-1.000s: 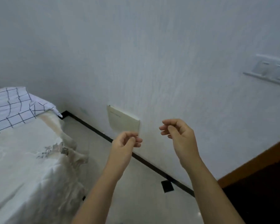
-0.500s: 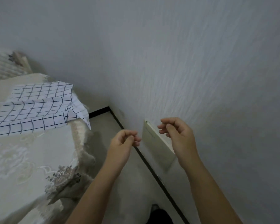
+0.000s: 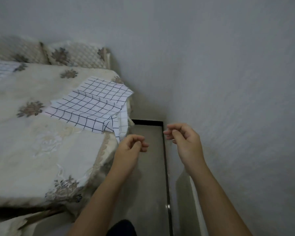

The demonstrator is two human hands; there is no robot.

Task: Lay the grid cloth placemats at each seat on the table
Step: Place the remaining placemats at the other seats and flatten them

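Observation:
A white grid cloth placemat (image 3: 92, 104) lies on the table's near right corner, its right edge drooping over the side. A second grid placemat (image 3: 0, 70) shows at the far left edge. The table (image 3: 41, 150) wears a cream cloth with floral embroidery. My left hand (image 3: 128, 149) hovers just right of the table edge, below the hanging corner, fingers loosely curled around nothing. My right hand (image 3: 184, 140) is raised beside it near the wall, fingers curled and holding nothing.
A quilted floral chair back (image 3: 75, 55) stands behind the table's far side. A grey wall (image 3: 228, 82) runs close on the right, with a narrow strip of floor (image 3: 146, 176) and a dark baseboard (image 3: 165, 167) between it and the table.
The view has swung left and down, bringing the table and the near placemat toward the centre. Both hands keep the same curled pose in front of me.

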